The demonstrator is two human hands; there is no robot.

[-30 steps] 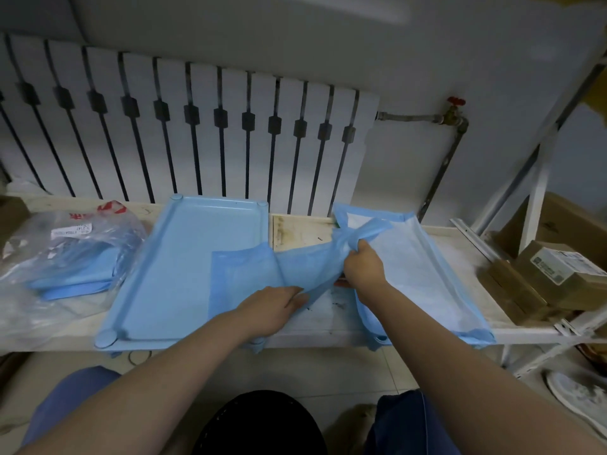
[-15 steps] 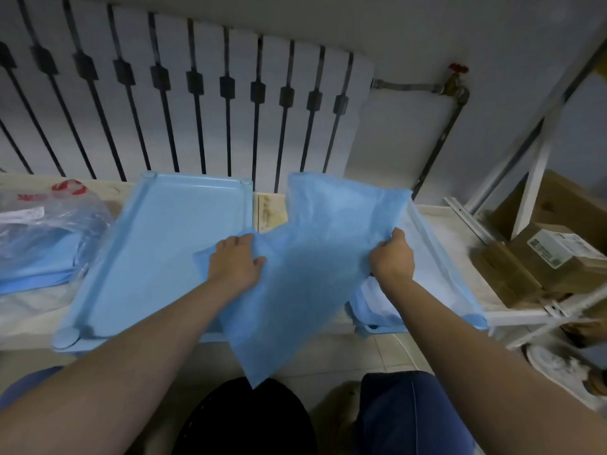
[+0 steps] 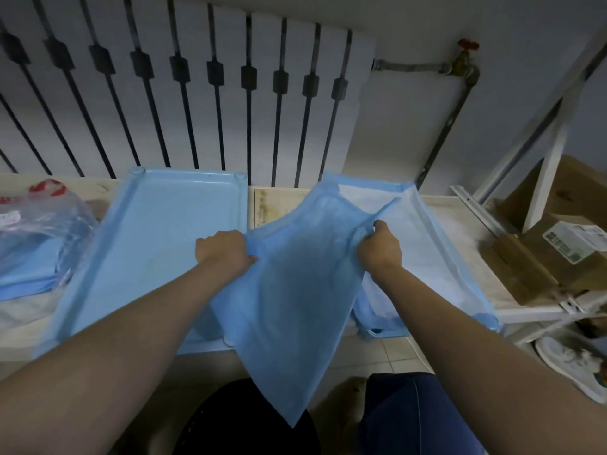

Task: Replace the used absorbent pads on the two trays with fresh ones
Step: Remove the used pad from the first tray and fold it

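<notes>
A blue absorbent pad (image 3: pixel 289 297) hangs in the air between the two trays, its lower corner drooping past the shelf edge. My left hand (image 3: pixel 223 254) grips its left edge and my right hand (image 3: pixel 377 247) pinches its right edge. The left blue tray (image 3: pixel 157 231) lies bare on the shelf. On the right tray (image 3: pixel 486 318) lies another pad (image 3: pixel 433 257), white side up with a blue border. The held pad hides the right tray's left side.
A clear plastic bag (image 3: pixel 42 244) with folded blue pads lies at the left. Cardboard boxes (image 3: pixel 558 251) sit on the rack to the right. A white radiator (image 3: pixel 197 93) and pipe with a red valve (image 3: pixel 466 57) stand behind. A black bin (image 3: pixel 230 425) is below.
Both hands lifted the blue pad off the shelf and spread it out. It now hangs wide between them, and the view has tilted down slightly.
</notes>
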